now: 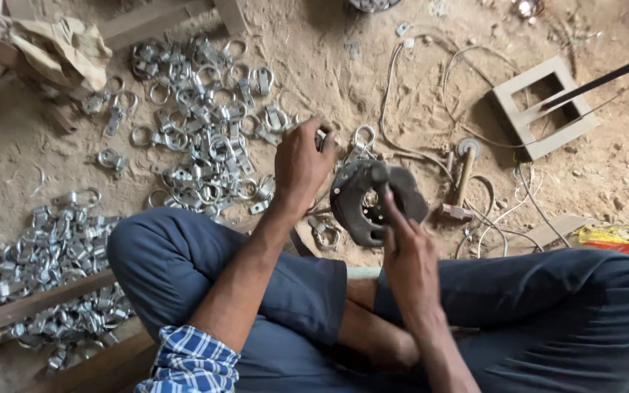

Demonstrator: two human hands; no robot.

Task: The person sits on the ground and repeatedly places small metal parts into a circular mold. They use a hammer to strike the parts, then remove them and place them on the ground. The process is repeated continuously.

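I sit cross-legged on sandy ground in blue trousers. My left hand [301, 164] is closed around a small shiny metal clamp piece, held just left of a dark round iron block [358, 207] on the ground in front of my knees. My right hand [405, 255] grips the handle of a dark hammer-like tool [387, 191] whose head rests over the block. A loose metal clamp ring [362, 138] lies just beyond the block, and another ring [325, 234] lies at its near left side.
A big pile of shiny metal clamps [198, 124] spreads ahead on the left; a second heap [60, 269] lies by wooden planks at far left. A hammer [462, 178], white cables [402, 94] and a square wooden frame [536, 105] lie to the right.
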